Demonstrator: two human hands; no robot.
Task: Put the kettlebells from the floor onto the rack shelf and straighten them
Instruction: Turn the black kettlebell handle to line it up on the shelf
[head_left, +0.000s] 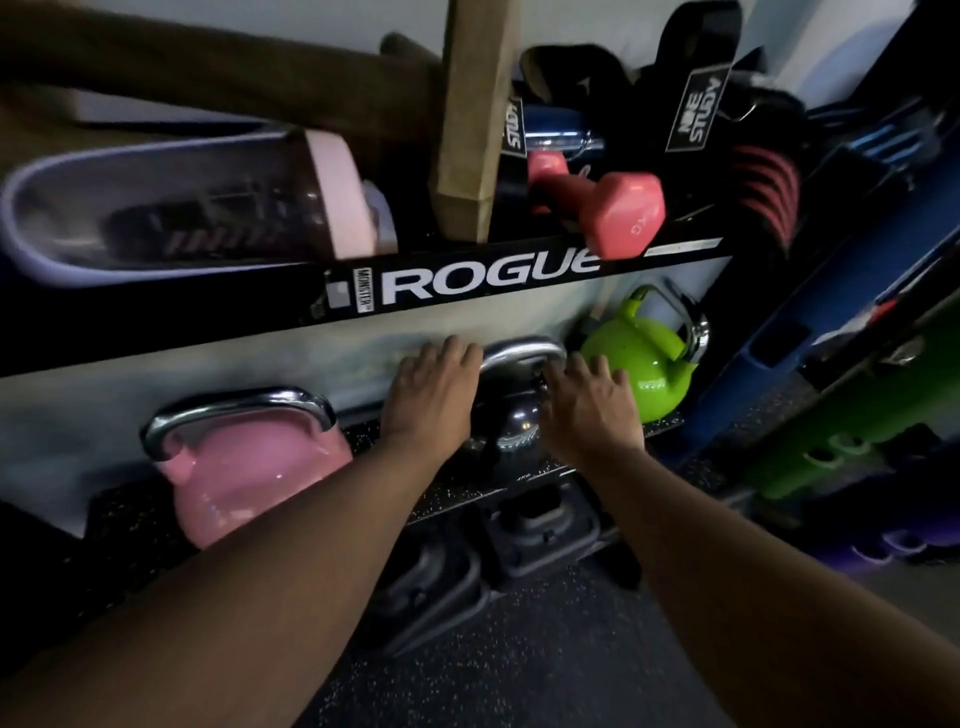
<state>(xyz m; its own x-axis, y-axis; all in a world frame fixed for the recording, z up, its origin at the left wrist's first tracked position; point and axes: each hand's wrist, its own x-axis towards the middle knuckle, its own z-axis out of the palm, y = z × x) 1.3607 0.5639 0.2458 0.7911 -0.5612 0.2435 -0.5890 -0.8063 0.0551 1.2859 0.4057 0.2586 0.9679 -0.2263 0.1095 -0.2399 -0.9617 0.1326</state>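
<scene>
Setting: gym storage corner is showing a pale wall behind a black rack and dark speckled rubber flooring (519, 649) along the bottom of the frame.
Rack shelf: speckled mat-topped rack shelf (452, 499) is running across mid-frame, under a black upper beam (467, 286) with white lettering.
Task items: three kettlebells are sitting on the shelf, namely a pink kettlebell (249, 467) at lower left, a dark kettlebell (511, 431) at centre and a green kettlebell (647, 358) at right of centre.
Left hand: left hand (431, 389) is lying spread against the left side of the dark kettlebell, fingertips near its chrome handle (519, 356).
Right hand: right hand (592, 405) is lying spread on the right side of the same bell; neither hand is gripping the handle.
Step in hand: judged as straightening, with the dark bell being steadied or turned between both palms.
Next move: it is likely calling for squaring this handle with the pink bell's, then checking the green one, which is looking turned at an angle.
Remaining work: no kettlebell is showing on the visible floor.
Other stock: pink dumbbell (608, 213) and a clear bin (156, 208) are occupying the upper level.
Image quality: motion blur is limiting detail.
</scene>
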